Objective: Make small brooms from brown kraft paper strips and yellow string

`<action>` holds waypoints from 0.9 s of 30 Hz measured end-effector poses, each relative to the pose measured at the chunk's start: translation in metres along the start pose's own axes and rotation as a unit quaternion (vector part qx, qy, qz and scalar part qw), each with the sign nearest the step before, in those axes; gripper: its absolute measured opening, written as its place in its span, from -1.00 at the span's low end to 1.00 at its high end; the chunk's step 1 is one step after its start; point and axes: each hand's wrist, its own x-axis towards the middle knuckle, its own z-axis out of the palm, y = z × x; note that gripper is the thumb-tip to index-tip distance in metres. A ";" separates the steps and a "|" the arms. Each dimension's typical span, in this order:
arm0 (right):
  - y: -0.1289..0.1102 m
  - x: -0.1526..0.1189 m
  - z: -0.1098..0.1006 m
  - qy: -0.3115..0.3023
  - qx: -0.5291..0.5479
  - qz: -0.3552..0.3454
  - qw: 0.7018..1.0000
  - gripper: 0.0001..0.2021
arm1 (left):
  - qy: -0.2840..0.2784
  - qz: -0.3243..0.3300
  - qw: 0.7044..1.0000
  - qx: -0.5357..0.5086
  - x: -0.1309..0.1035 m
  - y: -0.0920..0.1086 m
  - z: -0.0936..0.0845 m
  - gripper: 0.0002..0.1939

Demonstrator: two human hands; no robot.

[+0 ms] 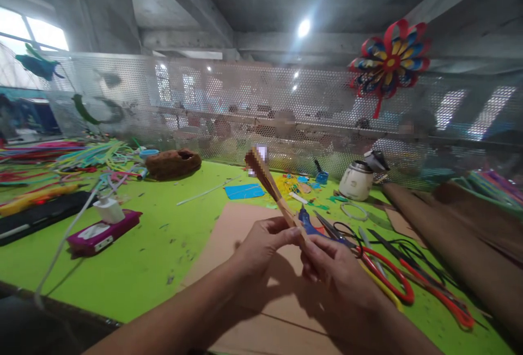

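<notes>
A long thin brown strip piece, wider and darker at its far end, slants up and away from both hands over the table. My left hand pinches it between thumb and fingers near its middle. Just to the right, my right hand holds its lower, lighter end with bent fingers. Under the hands lies a sheet of brown paper. Close to the right hand are a blue glue gun and scissors with red handles. The far end of the piece looks pixelated.
A purple power strip with a white cable stands left. Behind are a brown basket-like object, a blue sheet and a white pot. More scissors and rolled brown paper lie right. A perforated screen rises behind.
</notes>
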 end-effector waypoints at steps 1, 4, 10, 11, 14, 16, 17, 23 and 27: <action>-0.001 -0.001 0.002 -0.002 0.004 0.011 1.000 -0.70 | 0.013 -0.001 0.999 -0.047 0.000 -0.002 -0.002 -0.75; -0.004 -0.004 0.006 -0.009 0.013 0.056 0.998 -0.67 | 0.044 -0.010 0.982 -0.184 0.000 -0.004 -0.005 -0.74; -0.006 -0.009 0.008 0.003 -0.006 0.105 0.994 -0.60 | 0.050 -0.030 0.962 -0.267 0.000 -0.004 -0.004 -0.69; -0.007 -0.010 0.008 0.002 -0.008 0.110 0.994 -0.60 | 0.059 -0.030 0.960 -0.271 0.000 -0.004 -0.004 -0.69; -0.005 -0.012 0.009 -0.006 -0.025 0.124 0.992 -0.62 | 0.095 -0.036 0.957 -0.271 0.001 -0.005 -0.007 -0.70; -0.002 -0.013 0.009 -0.016 -0.036 0.129 0.991 -0.61 | 0.108 -0.041 0.957 -0.265 0.001 -0.005 -0.009 -0.71; -0.001 -0.014 0.009 -0.020 -0.041 0.132 0.990 -0.60 | 0.110 -0.044 0.957 -0.263 0.001 -0.005 -0.009 -0.71; -0.008 -0.014 0.010 -0.018 -0.130 0.127 0.983 -0.46 | 0.126 -0.052 0.954 -0.266 0.002 -0.001 -0.013 -0.75; -0.014 -0.014 0.011 -0.019 -0.192 0.094 0.977 -0.52 | 0.128 -0.054 0.954 -0.266 0.003 0.000 -0.018 -0.75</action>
